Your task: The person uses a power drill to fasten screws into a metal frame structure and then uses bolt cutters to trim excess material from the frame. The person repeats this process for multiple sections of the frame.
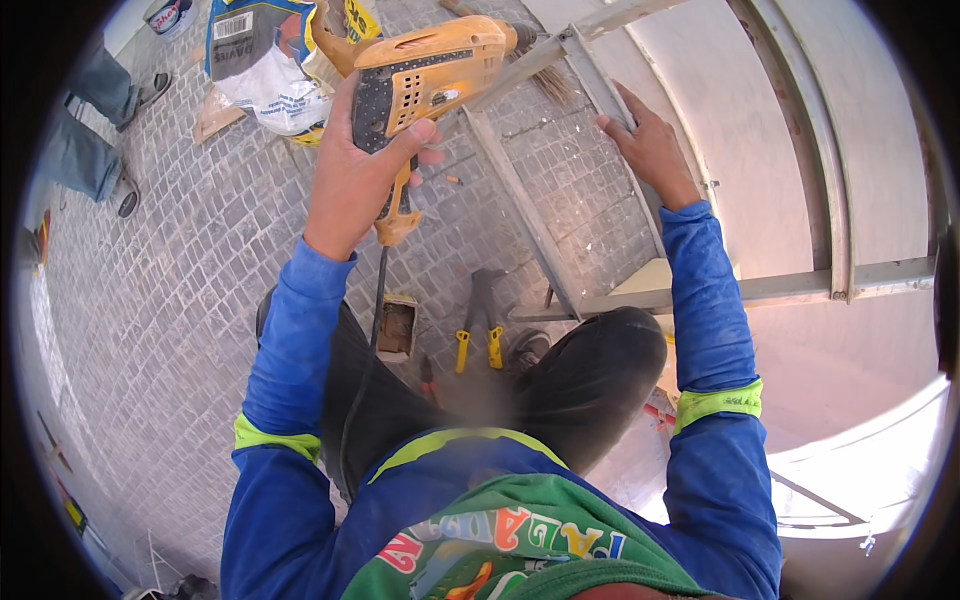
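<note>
An orange and black corded power drill [430, 75] is held up by its handle in my left hand [350, 165]. Its chuck end points right, against or close to a rail of the metal frame; I cannot tell whether a bit touches it. The drill's black cord hangs down past my left knee. On the right, my right hand [652, 145] grips a thin crossbar of the grey metal frame [595, 80], the thumb lying over its edge. Some of those fingers are hidden behind the bar. The frame leans above the paving in front of me.
Between my legs lie a hand tool with yellow grips [480, 310], a small open box [397, 328] and a red-handled tool [428, 378]. An opened bag [265, 65] and a broom [552, 85] lie beyond. Another person's legs [85, 155] are far left. Pale panels [760, 150] stand right.
</note>
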Demonstrator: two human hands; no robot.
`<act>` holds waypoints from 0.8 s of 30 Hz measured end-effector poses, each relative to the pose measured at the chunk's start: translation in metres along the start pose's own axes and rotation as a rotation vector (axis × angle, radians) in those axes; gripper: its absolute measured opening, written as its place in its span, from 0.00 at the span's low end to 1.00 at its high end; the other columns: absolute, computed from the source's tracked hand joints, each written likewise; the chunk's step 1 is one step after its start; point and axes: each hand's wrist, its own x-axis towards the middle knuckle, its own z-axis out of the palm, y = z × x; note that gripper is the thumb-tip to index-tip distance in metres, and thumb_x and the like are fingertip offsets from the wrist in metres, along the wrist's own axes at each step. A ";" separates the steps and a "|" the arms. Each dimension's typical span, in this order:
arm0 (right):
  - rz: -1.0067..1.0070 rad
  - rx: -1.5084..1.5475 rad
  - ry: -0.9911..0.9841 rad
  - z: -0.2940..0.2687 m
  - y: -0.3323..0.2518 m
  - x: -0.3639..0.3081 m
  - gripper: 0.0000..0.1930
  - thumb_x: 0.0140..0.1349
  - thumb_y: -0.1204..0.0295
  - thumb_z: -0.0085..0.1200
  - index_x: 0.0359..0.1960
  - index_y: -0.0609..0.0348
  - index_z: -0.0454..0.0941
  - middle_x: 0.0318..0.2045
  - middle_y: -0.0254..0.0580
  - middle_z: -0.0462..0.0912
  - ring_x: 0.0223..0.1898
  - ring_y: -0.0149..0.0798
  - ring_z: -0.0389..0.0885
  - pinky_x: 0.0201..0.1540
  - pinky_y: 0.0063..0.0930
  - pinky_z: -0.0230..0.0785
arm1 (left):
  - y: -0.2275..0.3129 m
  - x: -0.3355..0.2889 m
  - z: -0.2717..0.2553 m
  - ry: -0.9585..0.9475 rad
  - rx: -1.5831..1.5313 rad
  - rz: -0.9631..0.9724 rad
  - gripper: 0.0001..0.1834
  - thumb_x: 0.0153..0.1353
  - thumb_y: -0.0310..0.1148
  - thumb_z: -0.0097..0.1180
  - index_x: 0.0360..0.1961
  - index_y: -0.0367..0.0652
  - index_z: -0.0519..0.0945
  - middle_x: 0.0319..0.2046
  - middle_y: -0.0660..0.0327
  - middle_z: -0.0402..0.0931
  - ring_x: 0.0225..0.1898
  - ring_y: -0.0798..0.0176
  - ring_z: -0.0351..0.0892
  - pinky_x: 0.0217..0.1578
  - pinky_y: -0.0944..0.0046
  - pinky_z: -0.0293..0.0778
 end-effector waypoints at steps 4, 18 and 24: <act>-0.041 -0.010 0.026 0.003 0.004 0.002 0.35 0.66 0.49 0.61 0.72 0.48 0.69 0.45 0.63 0.86 0.40 0.53 0.88 0.51 0.44 0.76 | -0.001 0.000 0.002 -0.013 0.020 0.011 0.41 0.64 0.31 0.68 0.73 0.39 0.59 0.42 0.53 0.85 0.34 0.63 0.88 0.25 0.71 0.79; -0.018 -0.023 0.015 0.002 0.006 0.001 0.35 0.67 0.49 0.60 0.72 0.48 0.69 0.51 0.63 0.85 0.45 0.54 0.88 0.55 0.43 0.76 | -0.002 0.003 0.001 -0.036 0.012 0.015 0.39 0.65 0.31 0.66 0.73 0.39 0.59 0.42 0.53 0.86 0.34 0.62 0.89 0.25 0.71 0.79; -0.016 -0.018 0.014 0.003 0.007 0.001 0.35 0.67 0.50 0.60 0.72 0.49 0.69 0.54 0.63 0.83 0.50 0.57 0.86 0.57 0.44 0.75 | 0.010 0.007 -0.001 -0.050 0.048 -0.056 0.38 0.66 0.32 0.66 0.72 0.41 0.60 0.42 0.54 0.85 0.34 0.62 0.89 0.25 0.71 0.80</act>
